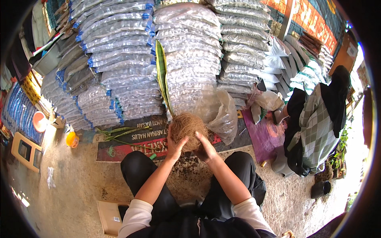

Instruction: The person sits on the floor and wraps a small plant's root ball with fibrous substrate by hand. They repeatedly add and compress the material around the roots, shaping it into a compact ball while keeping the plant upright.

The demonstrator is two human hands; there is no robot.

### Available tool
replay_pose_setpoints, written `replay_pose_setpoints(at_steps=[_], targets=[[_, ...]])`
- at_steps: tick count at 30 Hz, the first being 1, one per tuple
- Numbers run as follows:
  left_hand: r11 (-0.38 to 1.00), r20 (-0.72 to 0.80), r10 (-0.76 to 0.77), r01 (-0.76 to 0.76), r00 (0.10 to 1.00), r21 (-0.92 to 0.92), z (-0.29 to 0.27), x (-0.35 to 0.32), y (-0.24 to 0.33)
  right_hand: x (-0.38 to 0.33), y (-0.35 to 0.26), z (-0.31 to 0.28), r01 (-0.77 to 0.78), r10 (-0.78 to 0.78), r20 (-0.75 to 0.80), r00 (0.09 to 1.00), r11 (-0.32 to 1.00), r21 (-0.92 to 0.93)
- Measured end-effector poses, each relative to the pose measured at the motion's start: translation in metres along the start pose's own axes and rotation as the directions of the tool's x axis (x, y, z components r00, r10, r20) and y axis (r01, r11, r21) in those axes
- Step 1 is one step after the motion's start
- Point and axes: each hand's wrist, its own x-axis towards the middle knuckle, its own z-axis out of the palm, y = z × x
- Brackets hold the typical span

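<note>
Between my two hands, above my knees, is a round ball of brown coconut fibre (pixel 189 126). One tall snake plant leaf (pixel 162 75), green with yellow edges, rises from its upper left side, tilted a little to the left. My left hand (pixel 176 146) cups the ball's lower left, thumb laid on the fibre. Against the lower right presses my right hand (pixel 204 148), its thumb also on the fibre and its other fingers mostly hidden behind. Just beyond the ball stands a clear plastic bag (pixel 222 113). Dark crumbs of soil (pixel 194 168) lie on the ground below.
Cut snake plant leaves (pixel 125 133) lie on a dark and red printed sheet (pixel 107 152) at left. Tall stacks of filled plastic sacks (pixel 186 47) wall off the far side. A person (pixel 317 123) sits at right by a purple mat (pixel 258 137). An orange cup (pixel 72 139) stands left.
</note>
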Motion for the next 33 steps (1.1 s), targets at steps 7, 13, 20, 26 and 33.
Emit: replay_pose_setpoints(at_steps=[7, 13, 20, 26, 33], targets=[[0.985, 0.081, 0.115, -0.124, 0.990, 0.122, 0.006, 0.003, 0.002, 0.009, 0.001, 0.002, 0.123, -0.120, -0.034, 0.992, 0.982, 0.144], [0.967, -0.168, -0.077, 0.033, 0.983, -0.251, 0.026, -0.019, -0.006, 0.040, 0.007, -0.024, 0.320, -0.306, -0.099, 0.947, 0.919, 0.230], [0.978, -0.295, -0.150, 0.098, 0.944, -0.185, 0.020, -0.012, -0.030, 0.028, 0.038, 0.008, 0.417, -0.425, -0.194, 0.884, 0.905, -0.083], [0.934, -0.450, -0.245, 0.085, 0.859, -0.346, -0.005, 0.011, -0.035, 0.022, 0.044, 0.018, 0.528, -0.547, -0.070, 0.834, 0.829, -0.183], [0.786, -0.165, -0.469, 0.325, 0.868, -0.527, 0.000, 0.008, -0.002, 0.026, 0.044, 0.008, 0.606, -0.620, 0.103, 0.778, 0.696, -0.386]])
